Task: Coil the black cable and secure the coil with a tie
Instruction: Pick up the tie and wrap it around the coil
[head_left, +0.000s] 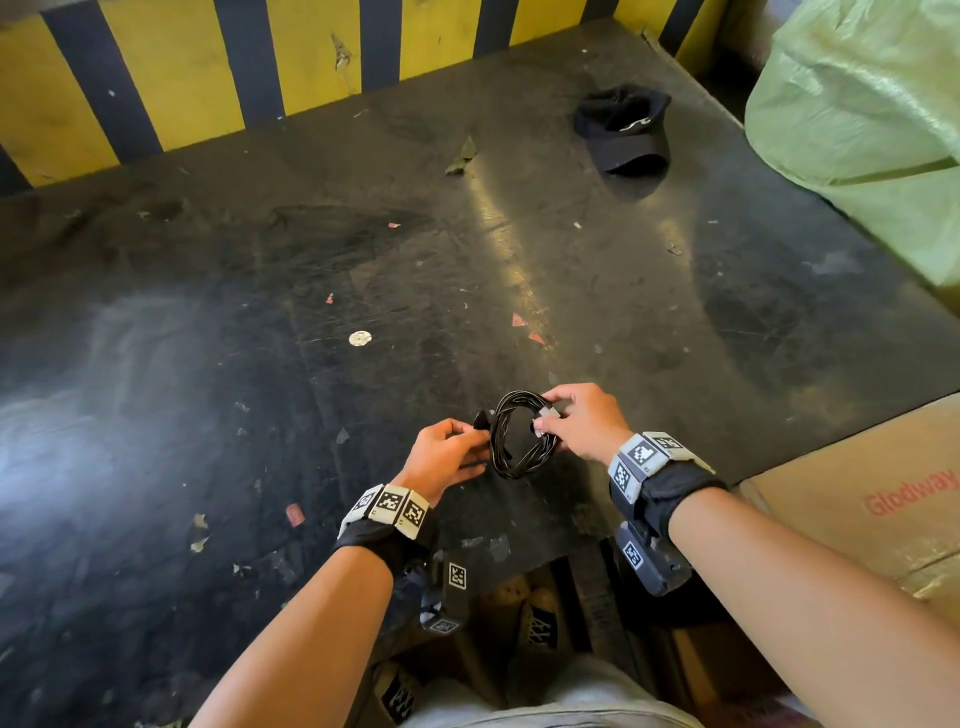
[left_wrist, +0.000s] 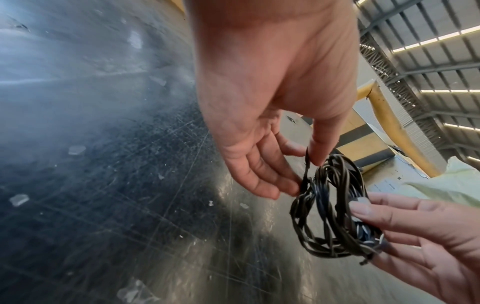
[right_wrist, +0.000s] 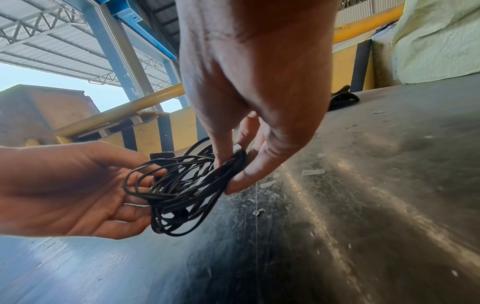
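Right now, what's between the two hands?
The coiled black cable, held up off the dark table between the left hand and the right hand. The head view shows it.

The thin coiled cable (head_left: 521, 435) is black, glinting pale where light strikes. Beneath it the scuffed flat work surface (head_left: 260, 364) is dark grey-black — flecked with small red scraps (head_left: 519, 320). The back wall (head_left: 182, 67) carries yellow and dark navy stripes. A cloth cap (head_left: 622, 127) is black; the woven sack (head_left: 862, 104) pale green.

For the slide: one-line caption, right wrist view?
Right hand pinches the coiled thin black cable while the left hand holds its opposite side above the scuffed dark table.
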